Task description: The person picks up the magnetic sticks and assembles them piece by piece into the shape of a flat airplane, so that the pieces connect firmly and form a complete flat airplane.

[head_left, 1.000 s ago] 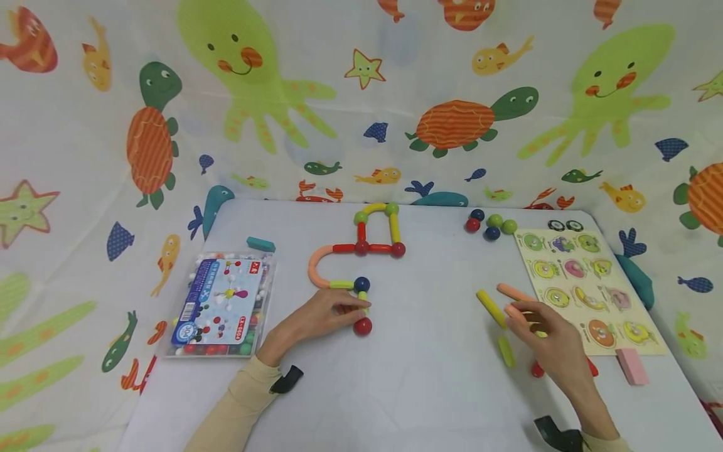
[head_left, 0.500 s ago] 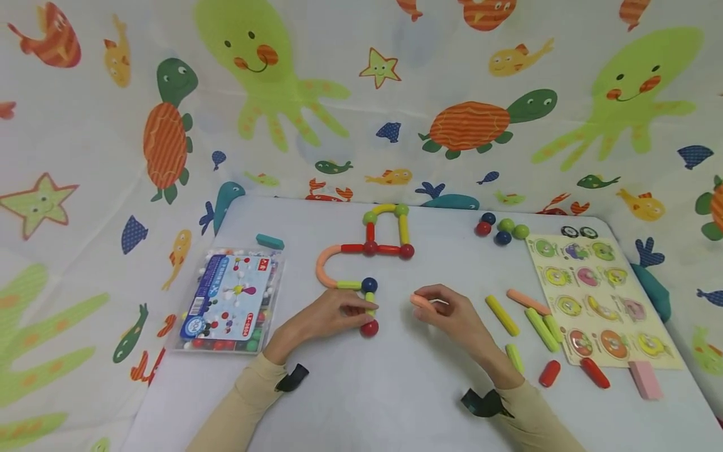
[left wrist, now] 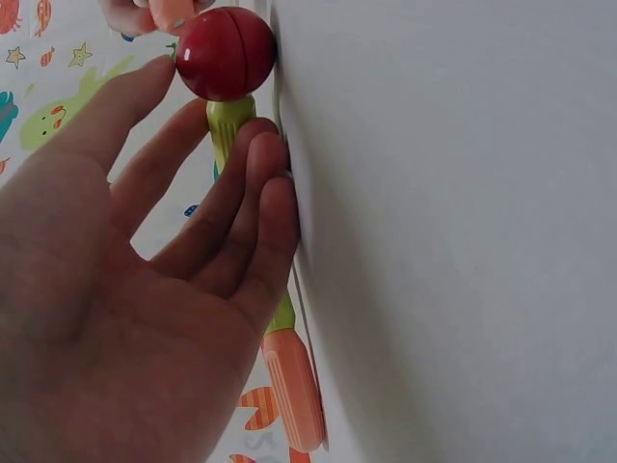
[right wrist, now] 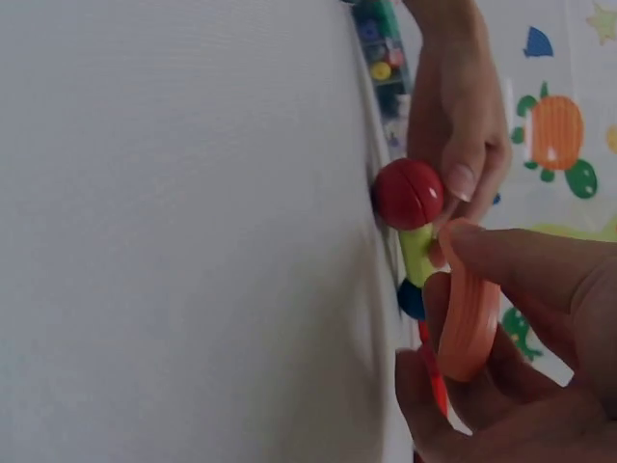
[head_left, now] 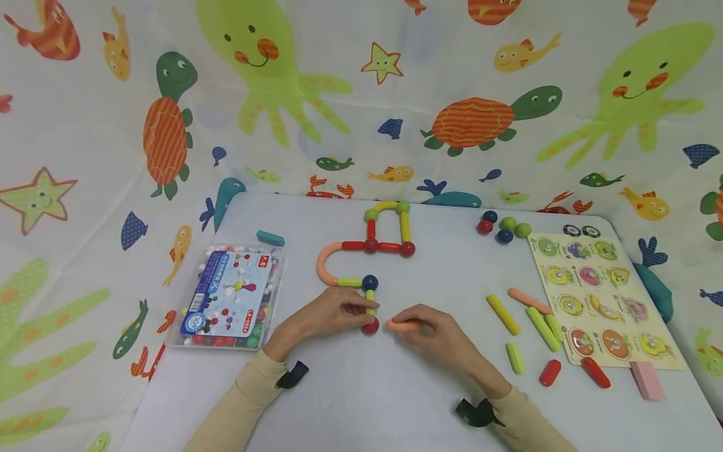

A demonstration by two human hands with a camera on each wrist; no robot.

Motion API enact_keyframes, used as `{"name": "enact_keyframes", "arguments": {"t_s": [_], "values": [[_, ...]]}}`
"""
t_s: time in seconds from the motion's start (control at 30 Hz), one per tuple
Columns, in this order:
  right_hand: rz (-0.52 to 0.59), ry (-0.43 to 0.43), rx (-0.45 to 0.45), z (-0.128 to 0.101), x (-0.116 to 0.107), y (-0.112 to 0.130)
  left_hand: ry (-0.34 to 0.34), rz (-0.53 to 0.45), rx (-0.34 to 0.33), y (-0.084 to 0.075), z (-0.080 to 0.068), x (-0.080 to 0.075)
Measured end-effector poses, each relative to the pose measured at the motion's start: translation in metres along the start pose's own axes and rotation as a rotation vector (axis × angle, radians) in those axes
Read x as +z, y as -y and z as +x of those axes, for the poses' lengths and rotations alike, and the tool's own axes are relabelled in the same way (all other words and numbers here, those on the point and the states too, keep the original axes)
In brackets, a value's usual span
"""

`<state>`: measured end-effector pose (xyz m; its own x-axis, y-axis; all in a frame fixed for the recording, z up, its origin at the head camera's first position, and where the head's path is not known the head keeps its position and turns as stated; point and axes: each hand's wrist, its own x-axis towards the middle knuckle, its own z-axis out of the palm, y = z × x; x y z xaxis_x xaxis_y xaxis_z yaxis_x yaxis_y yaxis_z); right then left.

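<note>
A toy build of sticks and balls point(head_left: 384, 233) lies on the white table point(head_left: 395, 402). Its near end is a blue ball point(head_left: 369, 282), a short yellow-green stick point(head_left: 369, 302) and a red ball point(head_left: 370, 325). My left hand point(head_left: 361, 309) pinches the yellow-green stick point(left wrist: 228, 123) just above the red ball point(left wrist: 226, 53). My right hand point(head_left: 409, 321) grips a peach stick point(head_left: 401, 325) lying level, with its left end close beside the red ball point(right wrist: 409, 194). In the right wrist view the peach stick point(right wrist: 469, 309) sits between thumb and fingers. A curved peach piece point(head_left: 323, 263) joins the build's left side.
A clear box of beads point(head_left: 228, 301) and a teal block point(head_left: 270, 238) lie to the left. To the right are loose sticks point(head_left: 503, 314), two short red sticks point(head_left: 549, 372), several balls point(head_left: 503, 229), a picture puzzle board point(head_left: 610, 251) and a pink block point(head_left: 644, 380). A sea-animal cloth hangs behind.
My right hand took a peach stick from the loose sticks on the right. It carried the stick left to the red ball. My left hand stayed on the build.
</note>
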<state>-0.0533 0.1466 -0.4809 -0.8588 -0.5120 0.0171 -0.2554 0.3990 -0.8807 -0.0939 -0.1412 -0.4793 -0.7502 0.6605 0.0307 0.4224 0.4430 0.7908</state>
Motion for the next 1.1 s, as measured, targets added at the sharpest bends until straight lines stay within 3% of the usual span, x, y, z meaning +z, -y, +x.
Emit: {"name": "enact_keyframes", "arguments": {"t_s": [0.1, 0.23, 1.1], "values": [[-0.117, -0.031, -0.068, 0.0, 0.007, 0.001, 0.006, -0.005, 0.013, 0.001, 0.0, 0.0], [-0.182, -0.037, -0.092, 0.001, 0.015, 0.003, 0.012, -0.007, 0.033, 0.001, 0.0, 0.0], [-0.194, -0.009, -0.045, 0.006, 0.026, 0.005, 0.038, -0.002, -0.017, -0.001, 0.0, 0.0]]}}
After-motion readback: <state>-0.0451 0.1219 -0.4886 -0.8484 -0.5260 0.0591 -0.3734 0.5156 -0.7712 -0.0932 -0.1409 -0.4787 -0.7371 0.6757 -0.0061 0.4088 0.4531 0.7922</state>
